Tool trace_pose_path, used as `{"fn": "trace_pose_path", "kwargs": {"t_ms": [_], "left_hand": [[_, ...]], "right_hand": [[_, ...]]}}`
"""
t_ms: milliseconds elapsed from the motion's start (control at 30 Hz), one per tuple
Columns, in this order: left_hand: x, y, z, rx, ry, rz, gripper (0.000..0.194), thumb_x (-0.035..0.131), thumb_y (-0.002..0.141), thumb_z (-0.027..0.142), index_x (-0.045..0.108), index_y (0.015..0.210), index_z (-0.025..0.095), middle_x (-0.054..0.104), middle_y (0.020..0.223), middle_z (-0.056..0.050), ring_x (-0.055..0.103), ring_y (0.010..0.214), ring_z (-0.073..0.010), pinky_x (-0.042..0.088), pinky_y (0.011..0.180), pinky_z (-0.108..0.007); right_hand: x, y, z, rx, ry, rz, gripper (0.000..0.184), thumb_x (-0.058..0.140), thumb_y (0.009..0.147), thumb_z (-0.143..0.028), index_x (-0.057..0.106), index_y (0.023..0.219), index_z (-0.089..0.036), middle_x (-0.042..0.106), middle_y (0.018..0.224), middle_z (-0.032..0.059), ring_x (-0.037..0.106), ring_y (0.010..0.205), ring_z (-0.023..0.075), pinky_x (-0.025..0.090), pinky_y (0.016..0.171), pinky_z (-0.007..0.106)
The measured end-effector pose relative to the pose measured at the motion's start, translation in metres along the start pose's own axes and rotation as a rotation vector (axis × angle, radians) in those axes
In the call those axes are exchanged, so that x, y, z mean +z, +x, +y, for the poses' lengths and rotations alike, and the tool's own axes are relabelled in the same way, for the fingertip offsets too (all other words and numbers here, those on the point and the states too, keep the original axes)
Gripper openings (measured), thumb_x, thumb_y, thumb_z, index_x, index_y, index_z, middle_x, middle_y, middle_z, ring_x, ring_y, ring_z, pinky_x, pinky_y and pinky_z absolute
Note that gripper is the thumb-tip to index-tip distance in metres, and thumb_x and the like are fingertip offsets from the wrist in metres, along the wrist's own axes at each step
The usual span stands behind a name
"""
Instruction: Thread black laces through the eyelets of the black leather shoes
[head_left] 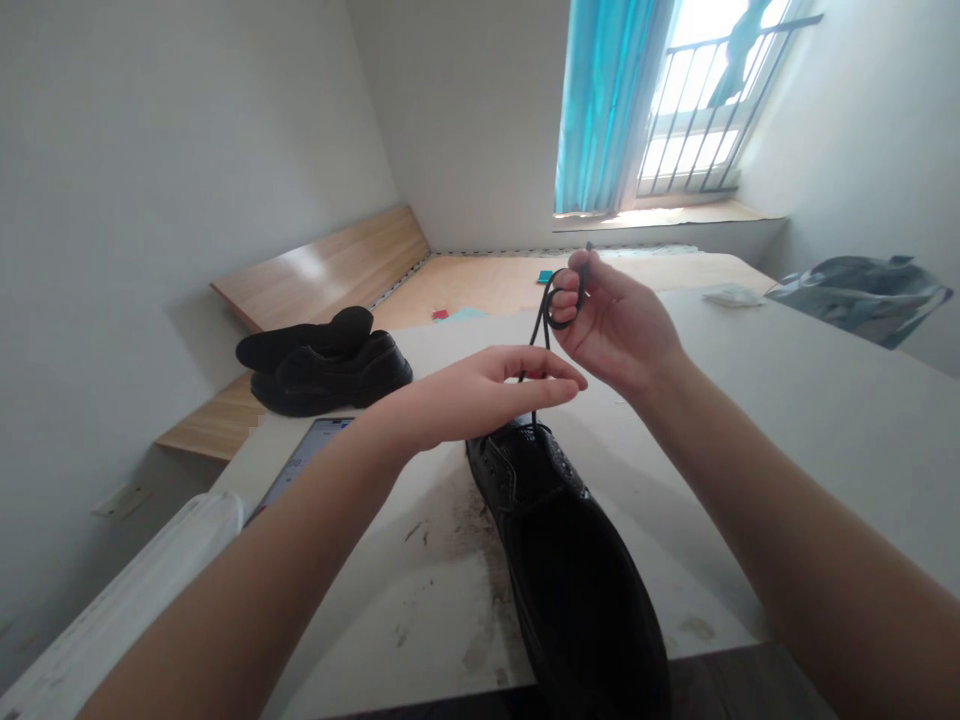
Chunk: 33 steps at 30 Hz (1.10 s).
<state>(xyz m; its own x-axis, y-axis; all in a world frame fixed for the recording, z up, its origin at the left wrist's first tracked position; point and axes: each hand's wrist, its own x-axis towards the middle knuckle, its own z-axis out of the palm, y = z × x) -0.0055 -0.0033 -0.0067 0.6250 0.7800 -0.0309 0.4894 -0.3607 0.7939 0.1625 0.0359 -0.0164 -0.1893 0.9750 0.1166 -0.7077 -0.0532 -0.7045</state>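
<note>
A black leather lace-up shoe (pixel 566 560) lies on the white table (pixel 817 420), its toe towards me. A black shoelace (pixel 546 318) rises from the eyelets and forms a small loop. My right hand (pixel 607 325) pinches the top of that loop between thumb and fingers. My left hand (pixel 480 395) lies across in front of the lace, just above the shoe, with its fingers pointing right. Its thumb and the lace behind it are hidden, so any grip there is unclear.
A pair of black shoes (pixel 326 365) sits stacked on a wooden ledge to the left. A tablet (pixel 304 462) and white cloth (pixel 127 585) lie at the near left. A grey bag (pixel 862 298) and white paper (pixel 731 295) lie to the right.
</note>
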Motion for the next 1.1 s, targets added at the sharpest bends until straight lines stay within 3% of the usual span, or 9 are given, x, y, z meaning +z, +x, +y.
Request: {"fn": "trace_pose_path", "kwargs": {"t_ms": [133,300,467,533,633,733,867,967,1100], "left_hand": [[0.001,0.004,-0.004,0.001,-0.240,0.149,0.028,0.059,0.085,0.034,0.053,0.109,0.019,0.060,0.073,0.001,0.061,0.077,-0.0155,0.045,0.071,-0.028],[0.004,0.007,-0.010,-0.033,-0.120,0.250,0.043,0.060,0.083,0.029,0.051,0.123,0.020,0.044,0.060,0.007,0.052,0.059,-0.0126,0.041,0.059,-0.026],[0.009,0.011,-0.014,-0.092,0.146,0.307,0.024,0.055,0.084,0.039,0.064,0.090,0.018,0.047,0.058,0.003,0.046,0.052,-0.0122,0.037,0.053,-0.026],[0.008,0.014,-0.016,-0.093,0.036,0.300,0.030,0.050,0.087,0.045,0.059,0.078,0.018,0.049,0.061,0.002,0.051,0.056,-0.0132,0.040,0.055,-0.026],[0.001,0.018,-0.019,-0.027,-0.227,0.358,0.031,0.045,0.089,0.045,0.049,0.073,0.019,0.061,0.085,-0.004,0.061,0.089,-0.0180,0.049,0.078,-0.030],[-0.009,0.018,-0.018,-0.008,-0.410,0.448,0.028,0.044,0.089,0.041,0.045,0.072,0.019,0.063,0.103,-0.006,0.054,0.115,-0.0221,0.045,0.097,-0.036],[-0.021,0.010,-0.007,-0.008,-0.757,0.437,0.024,0.044,0.088,0.031,0.045,0.068,0.020,0.057,0.072,-0.002,0.062,0.086,-0.0177,0.051,0.084,-0.035],[-0.030,0.003,0.002,0.050,-0.951,0.453,0.026,0.043,0.091,0.024,0.046,0.066,0.020,0.038,0.053,0.004,0.046,0.054,-0.0089,0.049,0.065,-0.025],[-0.051,-0.012,0.013,0.111,-1.044,0.500,0.035,0.030,0.098,0.018,0.043,0.066,0.020,0.029,0.050,0.005,0.028,0.046,-0.0059,0.034,0.049,-0.016]], "right_hand": [[-0.012,0.007,0.001,0.034,-0.023,0.069,0.025,0.040,0.101,-0.025,0.051,0.079,-0.019,0.049,0.059,-0.0058,0.044,0.046,0.0036,0.039,0.047,0.013],[-0.024,0.013,0.007,-0.041,-0.224,0.185,0.021,0.045,0.097,-0.024,0.053,0.079,-0.018,0.043,0.049,-0.0060,0.032,0.039,0.0045,0.027,0.038,0.013],[-0.027,0.014,0.011,-0.082,-0.386,0.178,0.020,0.049,0.094,-0.025,0.057,0.079,-0.017,0.049,0.054,-0.0025,0.037,0.041,0.0047,0.030,0.039,0.014],[-0.030,0.015,0.011,-0.060,-0.392,0.205,0.017,0.052,0.092,-0.025,0.059,0.079,-0.017,0.056,0.064,0.0010,0.039,0.042,0.0048,0.033,0.038,0.016],[-0.037,0.020,0.009,0.000,-0.322,0.271,0.013,0.053,0.090,-0.022,0.058,0.079,-0.016,0.059,0.073,0.0026,0.038,0.043,0.0033,0.033,0.037,0.015],[-0.045,0.025,0.004,0.055,-0.246,0.294,0.015,0.047,0.091,-0.018,0.053,0.077,-0.017,0.055,0.069,0.0010,0.038,0.043,0.0034,0.036,0.040,0.015],[-0.053,0.027,-0.003,0.088,-0.203,0.300,0.022,0.037,0.092,-0.010,0.046,0.073,-0.018,0.050,0.063,-0.0009,0.040,0.045,0.0036,0.038,0.044,0.013],[-0.058,0.027,-0.006,0.072,-0.246,0.303,0.024,0.035,0.094,-0.009,0.045,0.074,-0.019,0.043,0.058,-0.0043,0.033,0.042,0.0033,0.030,0.039,0.013],[-0.058,0.025,-0.005,-0.054,-0.405,0.315,0.018,0.042,0.094,-0.015,0.055,0.083,-0.019,0.041,0.054,-0.0067,0.026,0.039,0.0037,0.020,0.037,0.015]]}}
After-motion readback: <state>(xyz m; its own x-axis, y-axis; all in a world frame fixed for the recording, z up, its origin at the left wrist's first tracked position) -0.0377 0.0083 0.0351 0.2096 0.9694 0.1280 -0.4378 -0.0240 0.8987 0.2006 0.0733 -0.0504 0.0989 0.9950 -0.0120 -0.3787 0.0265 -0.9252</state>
